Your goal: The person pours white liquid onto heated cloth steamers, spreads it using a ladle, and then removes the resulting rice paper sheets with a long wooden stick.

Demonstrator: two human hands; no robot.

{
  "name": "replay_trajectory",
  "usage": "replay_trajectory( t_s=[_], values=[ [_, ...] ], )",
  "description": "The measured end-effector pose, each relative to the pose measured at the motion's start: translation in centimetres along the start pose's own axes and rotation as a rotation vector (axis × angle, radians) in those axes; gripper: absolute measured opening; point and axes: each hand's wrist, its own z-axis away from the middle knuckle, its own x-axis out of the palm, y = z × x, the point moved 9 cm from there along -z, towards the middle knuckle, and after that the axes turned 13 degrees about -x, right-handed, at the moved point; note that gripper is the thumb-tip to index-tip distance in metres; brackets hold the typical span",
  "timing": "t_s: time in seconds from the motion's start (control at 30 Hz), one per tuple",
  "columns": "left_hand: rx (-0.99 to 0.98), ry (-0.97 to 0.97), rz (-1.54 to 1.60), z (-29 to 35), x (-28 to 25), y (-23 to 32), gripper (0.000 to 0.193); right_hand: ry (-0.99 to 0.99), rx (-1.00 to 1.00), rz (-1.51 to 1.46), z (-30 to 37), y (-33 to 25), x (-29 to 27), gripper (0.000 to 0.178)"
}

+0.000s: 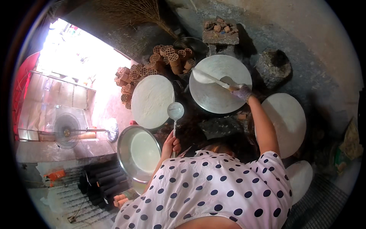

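My left hand (170, 145) is closed around the handle of a ladle (175, 111), whose round bowl points away from me. Beside that hand, on its left, stands a wide metal basin (124, 147) with white liquid (145, 152) in it. My right hand (242, 92), in a greyish-purple glove, grips a long, flat, pale spatula (213, 79). The blade reaches leftward over a round, pale griddle (213, 100). A white patch (201, 77) shows at the blade's far end; whether it is batter or a thin sheet I cannot tell.
Round white discs (153, 101) lie left of the griddle and to the right (284, 122). Perforated clay-coloured cylinders (174, 61) are heaped behind. A twig broom (166, 27), a block with rubble (220, 36) and a fan (66, 131) stand farther off. Dark cylinders (103, 179) lie lower left.
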Motion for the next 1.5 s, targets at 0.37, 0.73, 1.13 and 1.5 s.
replay_trajectory(
  t_s=[0.37,0.73,1.13,1.5],
  values=[
    [-0.03,-0.009,0.048,-0.4,1.4,0.1,0.046,-0.043,0.029,0.063,-0.2,2.0,-0.4,0.049],
    [-0.028,0.005,0.083,-0.7,0.9,-0.6,0.045,-0.158,-0.063,0.023,-1.4,2.8,-1.1,0.052],
    [0.007,0.105,0.15,1.9,-0.7,-4.5,0.047,-0.189,-0.011,0.015,-0.1,1.4,-4.0,0.044],
    [-0.075,0.031,0.215,2.4,-2.3,-6.9,0.043,-0.19,0.145,0.148,6.3,-1.2,-2.1,0.055]
  ],
)
